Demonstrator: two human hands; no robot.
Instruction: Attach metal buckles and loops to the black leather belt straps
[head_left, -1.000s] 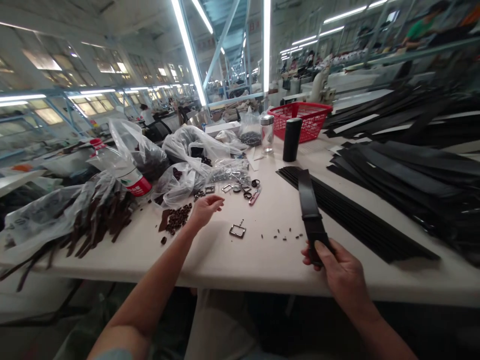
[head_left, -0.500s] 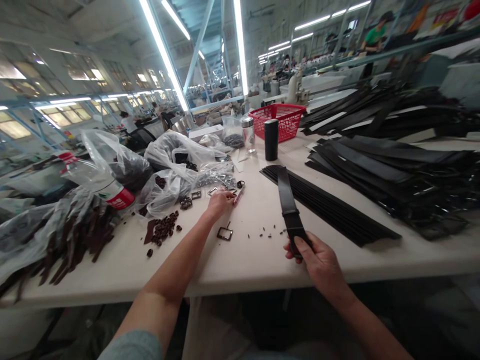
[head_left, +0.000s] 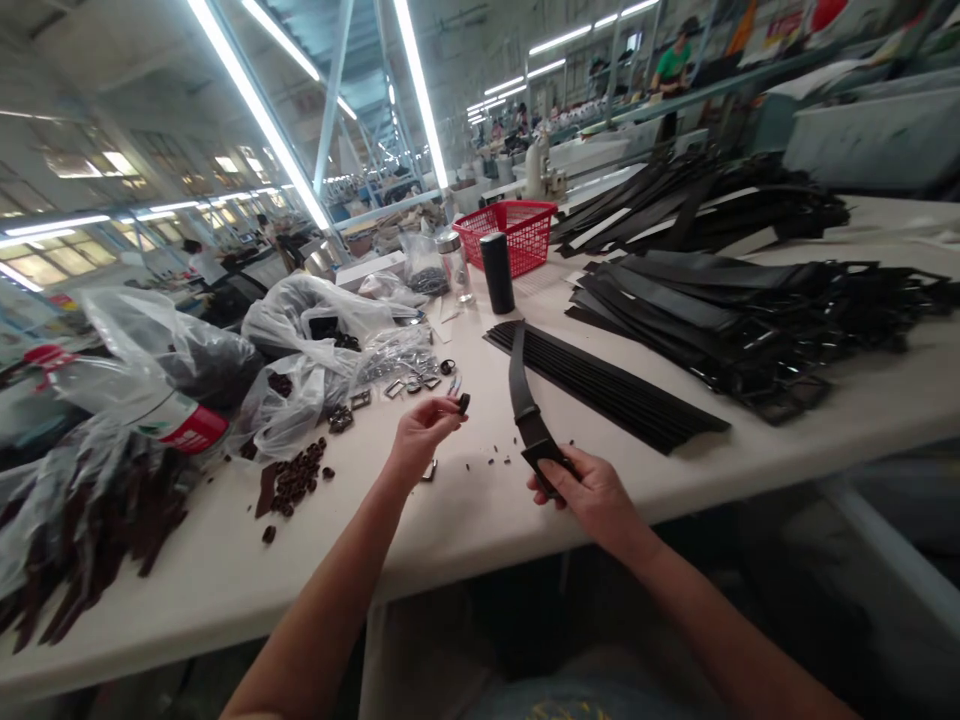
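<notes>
My left hand [head_left: 421, 432] is above the table, its fingertips pinched on a small black belt loop [head_left: 463, 403]. Held in my right hand [head_left: 592, 492] is a black leather belt strap [head_left: 523, 385], gripped at its near end with the thumb on top; its far end points away from me. A rectangular metal buckle [head_left: 430, 471] lies partly hidden beyond my left wrist. Between the hands, several tiny dark pieces [head_left: 492, 461] are scattered on the table. Another black loop [head_left: 448, 367] and a few metal buckles [head_left: 394, 388] lie past my left hand.
Black strips [head_left: 622, 390] lie side by side on the right, with piled black belts [head_left: 675, 305] behind. A black tumbler [head_left: 496, 275], glass jar [head_left: 454, 268] and red basket [head_left: 532, 240] stand farther back. Left are brown loops [head_left: 300, 475], plastic bags [head_left: 300, 310] and a tipped bottle [head_left: 180, 420].
My left hand has drawn back toward me from the buckles and now has a black loop in its fingers. The strap stays in my right hand. The camera view has turned to the right.
</notes>
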